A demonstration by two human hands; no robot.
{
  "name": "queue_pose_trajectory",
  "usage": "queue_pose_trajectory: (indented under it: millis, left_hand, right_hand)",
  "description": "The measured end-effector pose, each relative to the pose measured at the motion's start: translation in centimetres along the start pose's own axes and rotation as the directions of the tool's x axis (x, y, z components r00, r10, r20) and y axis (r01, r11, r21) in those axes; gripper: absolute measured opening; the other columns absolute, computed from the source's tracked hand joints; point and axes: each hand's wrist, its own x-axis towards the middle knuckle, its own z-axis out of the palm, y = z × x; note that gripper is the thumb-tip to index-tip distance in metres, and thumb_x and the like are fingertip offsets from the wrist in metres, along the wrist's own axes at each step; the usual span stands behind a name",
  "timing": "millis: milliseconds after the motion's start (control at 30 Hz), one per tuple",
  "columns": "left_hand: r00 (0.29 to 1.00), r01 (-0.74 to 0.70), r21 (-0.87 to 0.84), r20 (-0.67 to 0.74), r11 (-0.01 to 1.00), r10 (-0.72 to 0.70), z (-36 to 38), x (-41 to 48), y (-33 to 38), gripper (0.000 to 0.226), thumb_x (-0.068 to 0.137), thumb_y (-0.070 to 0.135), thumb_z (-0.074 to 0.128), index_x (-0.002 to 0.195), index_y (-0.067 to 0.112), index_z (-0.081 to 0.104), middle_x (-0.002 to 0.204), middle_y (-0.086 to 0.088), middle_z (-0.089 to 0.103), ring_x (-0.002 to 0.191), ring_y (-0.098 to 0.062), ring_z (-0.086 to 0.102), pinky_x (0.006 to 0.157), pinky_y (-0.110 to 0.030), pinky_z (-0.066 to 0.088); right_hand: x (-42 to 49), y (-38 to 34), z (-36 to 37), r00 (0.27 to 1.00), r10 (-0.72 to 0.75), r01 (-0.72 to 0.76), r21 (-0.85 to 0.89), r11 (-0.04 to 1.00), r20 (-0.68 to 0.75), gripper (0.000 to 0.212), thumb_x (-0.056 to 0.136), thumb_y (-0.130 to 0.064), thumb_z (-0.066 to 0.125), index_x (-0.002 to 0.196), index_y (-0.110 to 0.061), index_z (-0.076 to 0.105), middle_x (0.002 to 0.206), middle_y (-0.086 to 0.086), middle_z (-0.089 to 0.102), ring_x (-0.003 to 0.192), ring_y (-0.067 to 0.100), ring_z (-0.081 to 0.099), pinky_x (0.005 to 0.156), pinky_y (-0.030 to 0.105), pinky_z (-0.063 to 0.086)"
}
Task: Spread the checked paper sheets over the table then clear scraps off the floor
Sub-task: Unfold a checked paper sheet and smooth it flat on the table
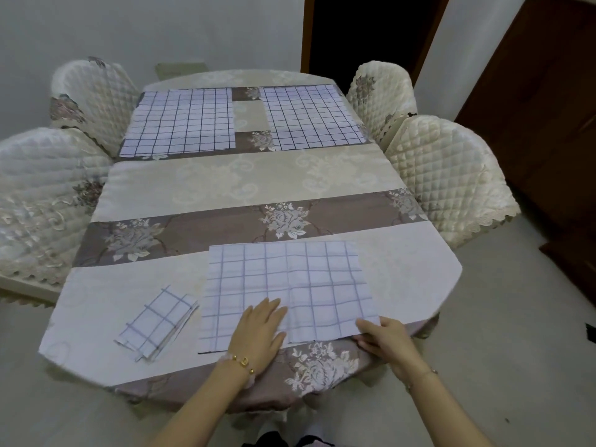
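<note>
Smoothing the near sheet (290,279) onto the desk (245,179) is the step in hand. The left hand (261,333) lies flat on it, fingers straight, pressing beside its middle crease. The right hand (387,343) pinches its near right corner at the desk edge, thumb on top.

The far left sheet (180,121) and far right sheet (309,114) lie flat side by side at the far end, a gap between them. A folded stack (158,324) of more checked paper rests just left of the near sheet, apart from it.

Spreading looks a little past halfway, and the floor (500,350) part is not yet begun. Next, I judge, the crease wants flattening and the corner letting go. Then a sheet from the stack needs opening on bare cloth without dragging the laid ones. A small dark thing at the floor's right edge is too small to tell.
</note>
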Motion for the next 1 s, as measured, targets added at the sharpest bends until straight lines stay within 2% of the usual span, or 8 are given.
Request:
queue_pose_trajectory:
  millis: [100, 167, 333, 467, 567, 733, 867, 1000]
  left_hand:
    - [0.999, -0.044, -0.150, -0.023, 0.988, 0.041, -0.2, -0.1, 1.4, 0.077, 0.078, 0.057, 0.016, 0.144, 0.021, 0.033, 0.153, 0.000, 0.029, 0.143, -0.021, 0.025, 0.116, -0.037, 0.017]
    - [0.995, -0.091, -0.202, -0.064, 0.975, 0.080, -0.7, -0.2, 2.9, 0.080, 0.077, 0.063, 0.018, 0.147, 0.024, 0.021, 0.157, 0.004, 0.018, 0.145, -0.015, 0.015, 0.116, -0.028, 0.007]
    - [0.976, -0.202, -0.421, -0.165, 0.884, 0.144, -3.0, -0.5, 7.0, 0.062, 0.086, 0.055, 0.051, 0.140, 0.029, 0.035, 0.143, 0.014, 0.040, 0.131, -0.004, 0.037, 0.103, -0.014, 0.024]
    - [0.987, -0.145, -0.649, -0.146, 0.747, 0.064, -4.4, -0.4, 8.5, 0.024, 0.087, 0.042, 0.057, 0.108, 0.030, 0.059, 0.101, 0.015, 0.061, 0.092, -0.001, 0.055, 0.084, -0.022, 0.046]
    - [0.983, -0.133, -0.740, -0.181, 0.659, -0.005, -5.0, -0.2, 8.2, 0.011, 0.087, 0.033, 0.060, 0.078, 0.027, 0.060, 0.070, 0.001, 0.064, 0.062, -0.004, 0.051, 0.063, -0.021, 0.042]
    - [0.948, -0.128, -0.835, -0.261, 0.535, -0.181, -7.2, -0.2, 5.7, 0.016, 0.089, 0.023, 0.059, 0.077, 0.013, 0.063, 0.066, 0.004, 0.058, 0.057, -0.001, 0.045, 0.055, -0.012, 0.036]
    - [0.866, -0.111, -0.873, -0.320, 0.475, -0.385, -10.0, 0.6, 1.7, 0.015, 0.090, 0.019, 0.058, 0.081, 0.009, 0.065, 0.069, 0.001, 0.060, 0.056, 0.002, 0.049, 0.056, -0.013, 0.039]
    - [0.774, -0.060, -0.886, -0.332, 0.460, -0.539, -12.5, 1.5, -2.8, 0.019, 0.091, 0.022, 0.056, 0.084, 0.006, 0.064, 0.065, -0.003, 0.048, 0.057, -0.010, 0.039, 0.055, -0.026, 0.032]
  right_hand:
    - [-0.9, 0.2, 0.8, 1.000, -0.024, 0.025, 0.054, 0.998, -0.014, 0.016, 0.085, -0.010, 0.067, 0.094, 0.003, 0.065, 0.082, 0.015, 0.065, 0.061, 0.013, 0.064, 0.054, 0.018, 0.055]
    - [-1.6, -0.1, 1.1, 0.998, -0.061, 0.060, 0.042, 0.997, 0.015, 0.012, 0.085, -0.014, 0.067, 0.087, -0.002, 0.067, 0.075, 0.009, 0.066, 0.061, 0.012, 0.062, 0.055, 0.018, 0.054]
    - [-4.3, -1.6, 1.8, 0.973, -0.208, 0.207, 0.020, 0.978, 0.102, 0.022, 0.086, -0.021, 0.065, 0.064, -0.017, 0.066, 0.052, -0.007, 0.060, 0.050, 0.008, 0.053, 0.050, 0.017, 0.044]
    - [-5.6, -2.5, 1.9, 0.960, -0.228, 0.227, 0.025, 0.973, 0.162, 0.021, 0.085, -0.028, 0.066, 0.086, -0.008, 0.073, 0.074, 0.003, 0.073, 0.065, 0.014, 0.068, 0.060, 0.024, 0.050]
    - [-5.7, -2.7, 1.8, 0.962, -0.222, 0.223, 0.014, 0.975, 0.161, 0.024, 0.086, -0.029, 0.063, 0.095, -0.009, 0.073, 0.089, 0.006, 0.077, 0.084, 0.018, 0.072, 0.076, 0.030, 0.056]
    - [-5.1, -2.6, 0.4, 0.970, -0.226, 0.216, 0.106, 0.971, 0.090, 0.057, 0.077, -0.032, 0.074, 0.123, -0.003, 0.057, 0.112, 0.009, 0.070, 0.099, 0.021, 0.068, 0.068, 0.023, 0.056]
    - [-4.8, -3.8, -1.2, 0.961, -0.277, 0.266, 0.221, 0.938, 0.020, 0.024, 0.088, -0.014, 0.061, 0.112, -0.012, 0.063, 0.102, 0.002, 0.073, 0.092, 0.017, 0.067, 0.062, 0.019, 0.056]
    - [-3.3, -6.1, -2.7, 0.965, -0.254, 0.262, 0.286, 0.922, -0.066, 0.021, 0.091, -0.017, 0.058, 0.111, -0.012, 0.062, 0.092, -0.001, 0.073, 0.088, 0.017, 0.065, 0.061, 0.021, 0.058]
